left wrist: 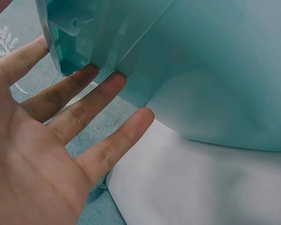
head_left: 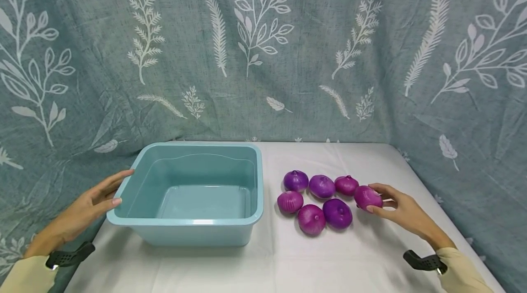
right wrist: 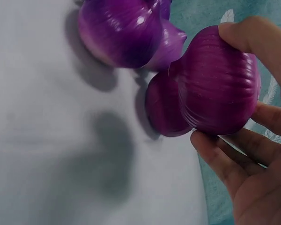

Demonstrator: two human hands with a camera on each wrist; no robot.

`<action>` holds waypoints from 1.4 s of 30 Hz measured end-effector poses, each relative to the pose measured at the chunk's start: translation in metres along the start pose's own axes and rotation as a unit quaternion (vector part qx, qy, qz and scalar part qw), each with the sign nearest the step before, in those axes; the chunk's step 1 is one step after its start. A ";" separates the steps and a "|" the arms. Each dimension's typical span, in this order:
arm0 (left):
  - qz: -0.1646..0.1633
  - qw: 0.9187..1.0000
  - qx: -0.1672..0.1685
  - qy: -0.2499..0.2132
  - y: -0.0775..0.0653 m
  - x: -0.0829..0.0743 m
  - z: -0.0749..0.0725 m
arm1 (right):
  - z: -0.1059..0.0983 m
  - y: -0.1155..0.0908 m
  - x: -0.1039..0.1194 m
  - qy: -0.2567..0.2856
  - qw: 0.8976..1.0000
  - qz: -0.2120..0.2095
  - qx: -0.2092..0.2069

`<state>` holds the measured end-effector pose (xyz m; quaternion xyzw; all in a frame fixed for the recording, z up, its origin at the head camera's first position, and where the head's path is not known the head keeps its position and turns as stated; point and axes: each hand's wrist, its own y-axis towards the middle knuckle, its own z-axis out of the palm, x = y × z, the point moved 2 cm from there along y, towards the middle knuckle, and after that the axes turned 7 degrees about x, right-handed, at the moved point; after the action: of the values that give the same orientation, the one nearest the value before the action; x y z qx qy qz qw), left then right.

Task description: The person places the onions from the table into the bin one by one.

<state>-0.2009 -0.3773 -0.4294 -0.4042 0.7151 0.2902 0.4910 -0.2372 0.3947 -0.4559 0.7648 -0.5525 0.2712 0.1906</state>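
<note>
A purple-red onion is between the thumb and fingers of my right hand, raised over the white cloth at the right end of the onion group. In the right wrist view its ridged skin and pointed tip show, and a shadow falls on the cloth. My left hand rests at the left rim of a light blue plastic tub. Its fingers are spread and nearly straight along the outer wall in the left wrist view, the thumb at the rim. Inside, the tub's floor shows bare.
Several more purple onions, among them a dark one and a redder one, lie close together right of the tub. They sit on a white-covered table. A green leaf-patterned curtain hangs behind and at both sides.
</note>
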 end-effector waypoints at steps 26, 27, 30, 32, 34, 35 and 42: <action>0.002 1.000 -0.005 -0.004 0.000 0.004 0.001 | 0.000 0.034 0.064 0.026 0.994 -0.104 -0.009; 0.001 1.000 -0.006 -0.003 0.000 0.005 0.001 | 0.001 0.036 0.066 0.028 0.994 -0.106 -0.007; 0.003 1.000 -0.008 0.003 0.000 0.004 0.001 | 0.003 0.041 0.075 0.032 0.993 -0.115 -0.003; 0.003 1.000 -0.011 0.006 0.001 0.003 0.001 | 0.005 0.045 0.080 0.033 0.992 -0.121 -0.002; 0.003 1.000 -0.013 0.009 0.001 0.003 0.001 | 0.007 0.049 0.085 0.038 0.991 -0.127 0.001; 0.002 1.000 -0.015 0.010 0.001 0.002 0.001 | 0.008 0.051 0.088 0.045 0.991 -0.130 0.004; -0.005 1.000 -0.026 0.011 0.000 0.000 0.002 | 0.018 0.067 0.112 0.087 0.985 -0.146 0.028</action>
<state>-0.1994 -0.3756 -0.4303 -0.4235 0.7105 0.3024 0.4737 -0.2703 0.2793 -0.4005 0.8155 -0.4087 0.3216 0.2539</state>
